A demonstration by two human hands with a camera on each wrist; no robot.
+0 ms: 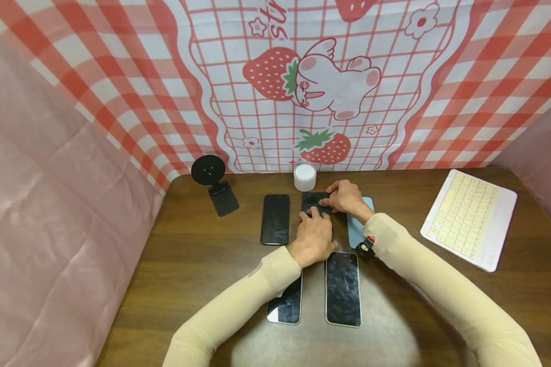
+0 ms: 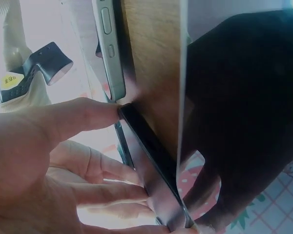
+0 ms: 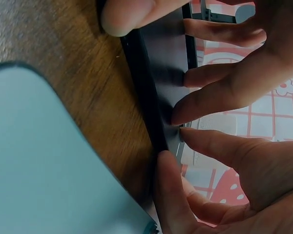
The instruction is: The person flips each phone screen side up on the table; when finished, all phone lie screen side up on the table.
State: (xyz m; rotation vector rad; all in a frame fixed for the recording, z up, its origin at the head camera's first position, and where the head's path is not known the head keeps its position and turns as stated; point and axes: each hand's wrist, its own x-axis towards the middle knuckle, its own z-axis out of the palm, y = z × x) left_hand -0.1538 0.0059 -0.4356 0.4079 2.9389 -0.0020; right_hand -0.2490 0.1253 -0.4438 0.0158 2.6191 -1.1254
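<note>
A dark phone (image 1: pixel 308 198) with a round camera bump lies back up near the middle of the table, partly covered by both hands. My left hand (image 1: pixel 313 237) holds its near end, with the thumb against one edge and the fingers spread over the back. From the far right, my right hand (image 1: pixel 345 197) pinches the phone's edge between thumb and fingers, as the right wrist view shows. Beneath my right wrist is a light blue phone (image 1: pixel 355 232). Two phones lie screen up closer in, one (image 1: pixel 342 289) below my left hand, the other (image 1: pixel 289 307) partly under the left sleeve.
Left of the hands lies a black phone (image 1: pixel 275 219). A black folding stand (image 1: pixel 223 198) is at the back left, and a small white cylinder (image 1: pixel 305 178) stands behind the dark phone. A white keyboard (image 1: pixel 470 219) with yellowish keys lies at the right. Patterned cloth (image 1: pixel 395 76) hangs behind the table.
</note>
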